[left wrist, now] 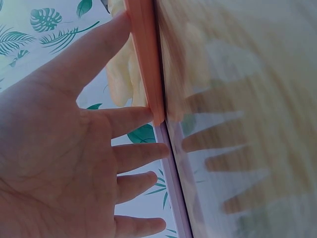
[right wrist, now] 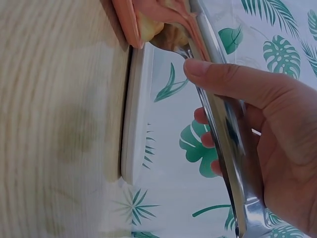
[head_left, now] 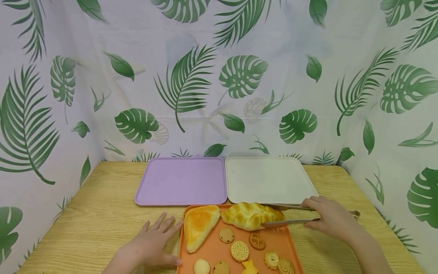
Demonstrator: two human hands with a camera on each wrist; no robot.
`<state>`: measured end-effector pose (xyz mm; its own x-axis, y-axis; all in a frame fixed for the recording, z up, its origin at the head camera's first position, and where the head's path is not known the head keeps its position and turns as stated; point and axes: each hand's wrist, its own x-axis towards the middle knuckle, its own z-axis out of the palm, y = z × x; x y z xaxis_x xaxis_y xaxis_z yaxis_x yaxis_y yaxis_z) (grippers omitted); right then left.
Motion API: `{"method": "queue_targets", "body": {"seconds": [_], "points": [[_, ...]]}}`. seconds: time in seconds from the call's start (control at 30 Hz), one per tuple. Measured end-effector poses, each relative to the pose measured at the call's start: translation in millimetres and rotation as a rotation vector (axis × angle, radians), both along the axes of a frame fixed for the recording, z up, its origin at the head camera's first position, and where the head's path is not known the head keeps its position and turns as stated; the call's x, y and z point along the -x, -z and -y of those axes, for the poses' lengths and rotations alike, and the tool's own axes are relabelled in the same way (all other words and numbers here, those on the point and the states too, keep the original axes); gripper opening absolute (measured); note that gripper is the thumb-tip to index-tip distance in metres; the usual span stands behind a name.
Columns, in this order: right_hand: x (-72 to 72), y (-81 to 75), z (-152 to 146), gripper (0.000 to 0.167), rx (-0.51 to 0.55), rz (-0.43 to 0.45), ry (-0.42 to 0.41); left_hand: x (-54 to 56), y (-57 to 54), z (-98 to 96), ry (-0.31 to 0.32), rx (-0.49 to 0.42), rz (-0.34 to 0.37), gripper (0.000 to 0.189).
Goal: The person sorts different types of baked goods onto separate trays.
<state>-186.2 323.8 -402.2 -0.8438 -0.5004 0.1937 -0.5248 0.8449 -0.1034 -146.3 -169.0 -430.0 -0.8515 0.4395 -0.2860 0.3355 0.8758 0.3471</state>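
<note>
My right hand (head_left: pixel 331 217) grips metal tongs (head_left: pixel 298 221), thumb on one arm and fingers curled round the other, as the right wrist view shows. The tongs' tips lie either side of the right end of a braided bread loaf (head_left: pixel 249 215), at the far edge of an orange tray (head_left: pixel 216 253). How firmly they pinch it I cannot tell. Spread wide, my left hand (head_left: pixel 148 243) touches the tray's left rim with thumb and index finger (left wrist: pixel 132 119) and holds nothing. A triangular bread piece (head_left: pixel 199 227) lies on the tray near that hand.
Several biscuits, among them a round dotted cracker (head_left: pixel 239 251) and a pretzel (head_left: pixel 257 241), lie on the orange tray. Behind it, side by side, are a purple tray (head_left: pixel 184 180) and a white tray (head_left: pixel 268 179). A leaf-patterned cloth (head_left: pixel 205 95) encloses the wooden table (head_left: pixel 102 213).
</note>
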Motion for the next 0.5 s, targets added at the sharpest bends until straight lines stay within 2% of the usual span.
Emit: {"method": "queue_targets", "body": {"seconds": [0.23, 0.5], "points": [[-0.9, -5.6, -3, 0.038, 0.025, -0.023, 0.044, -1.2, -1.9, -0.9, -0.006, -0.009, 0.006, 0.099], [-1.2, -20.1, -5, 0.038, 0.061, -0.067, 0.039, -1.1, -2.4, -1.3, -0.009, -0.013, 0.008, 0.099]]}}
